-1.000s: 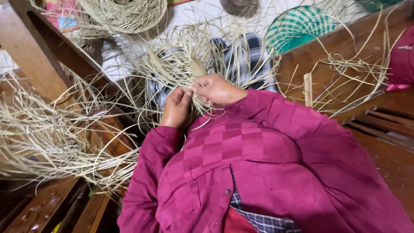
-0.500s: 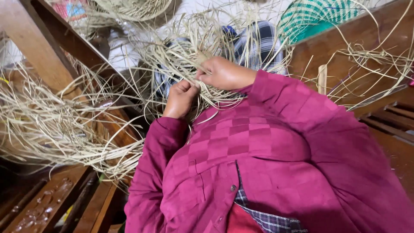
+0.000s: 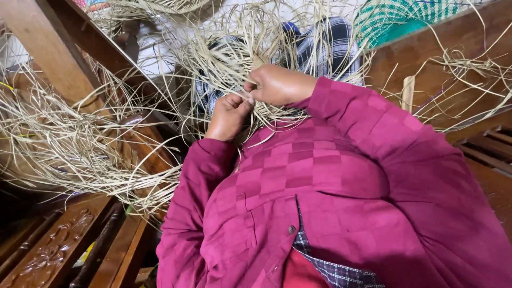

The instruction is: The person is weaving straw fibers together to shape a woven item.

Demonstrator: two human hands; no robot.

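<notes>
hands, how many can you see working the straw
2: the left hand lower, fingers curled on the straw strands; the right hand just above it, pinching the same strands. None other shows.

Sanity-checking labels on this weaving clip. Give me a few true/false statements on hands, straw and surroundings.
1. Both hands meet at the straw strands. True.
2. The left hand holds scissors. False: it pinches only straw.
3. The right hand lies above the left hand in the picture. True.
4. The sleeves are blue. False: they are magenta, with a checked weave.
5. A green woven piece lies at the upper right. True.
</notes>
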